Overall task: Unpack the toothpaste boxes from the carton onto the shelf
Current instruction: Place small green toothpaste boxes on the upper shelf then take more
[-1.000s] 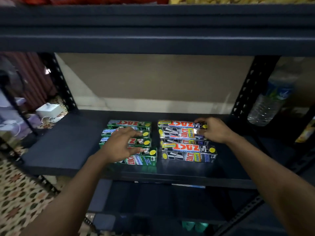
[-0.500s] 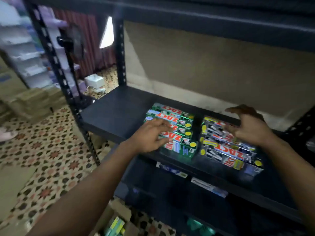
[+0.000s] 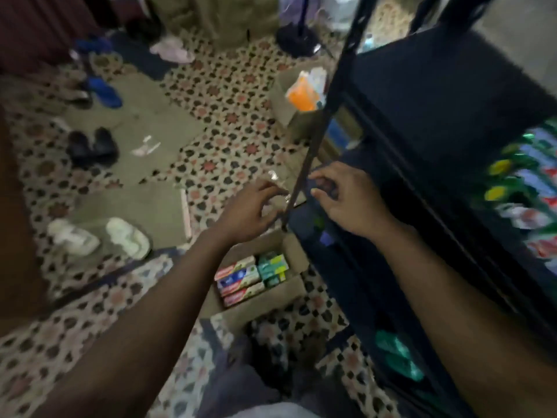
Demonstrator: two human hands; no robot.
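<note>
Left arm: bare forearm runs from the lower left up toward the middle, wrist straight.
Left hand (image 3: 250,209): in the air, back toward the camera, just left of the post (image 3: 313,146); it sits higher in the picture than the carton.
Left fingers: loosely bent, thumb near the fingertips with a narrow gap; nothing plainly held. A shiny blurred bit lies by the fingertips, and I cannot tell whether they touch it.
Right arm: bare forearm comes from the lower right, angled up and left across the front of the rack.
Right hand (image 3: 349,200): palm down, just right of the post, over the dark edge of a lower shelf level.
Right fingers: curled downward and relaxed, thumb tucked under toward the left; they hold nothing.
Hands together: near each other, apart, with the post between them.
Carton (image 3: 294,257): open on the tiled floor (image 3: 229,116), beside the foot of the rack, between the two forearms.
Boxes in carton (image 3: 241,279): lying flat in rows, red-and-blue ones on the left, green ones on the right.
Shelf (image 3: 422,95): dark board, upper right, bare on its near part.
Boxes on shelf (image 3: 527,188): at the far right, green with yellow dots, heavily blurred.
Second carton (image 3: 289,128): behind the post, with orange packs in it.
Floor: white sandals (image 3: 99,236), black shoes (image 3: 90,146) and blue slippers (image 3: 104,92) at the left, on flat cardboard sheets (image 3: 150,122).
</note>
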